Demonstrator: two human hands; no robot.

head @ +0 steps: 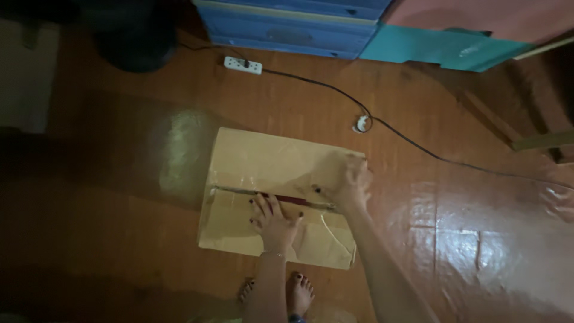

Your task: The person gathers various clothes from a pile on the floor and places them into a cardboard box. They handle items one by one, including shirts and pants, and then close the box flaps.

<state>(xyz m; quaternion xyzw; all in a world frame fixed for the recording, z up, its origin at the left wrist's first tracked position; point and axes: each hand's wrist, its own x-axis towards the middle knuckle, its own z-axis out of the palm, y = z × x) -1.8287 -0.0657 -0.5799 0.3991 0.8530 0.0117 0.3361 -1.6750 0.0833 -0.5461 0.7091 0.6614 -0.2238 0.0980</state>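
The left hand (274, 222) is laid flat, fingers spread, on the near flap of a cardboard box (251, 158), its fingertips reaching the seam where the two top flaps meet. Nothing is gripped by it — the palm is simply pressed on the card. The right hand (350, 182) is set at the right end of that same seam, near the box's far right corner, fingers curled down over the flap edge; whether the edge is actually pinched cannot be told, since the hand is blurred. The two hands are held apart, both touching the box.

The box is of plain brown corrugated card, broad, flat-topped and roughly rectangular, with softened, slightly crumpled corners. Clear glossy tape is seen along the seam, and a dark red strip shows in the gap between the flaps, just beside the left fingertips. A curved crease is marked on the near right part of the lid.

The box is placed on a polished reddish-brown floor (466, 239), which is shiny and planked — the person's bare feet (296, 293) are seen at the box's near edge. Farther off, a white power strip (243, 65) and a black cable (418, 146) lie on the floor, near blue drawers (293, 27) at the far edge.
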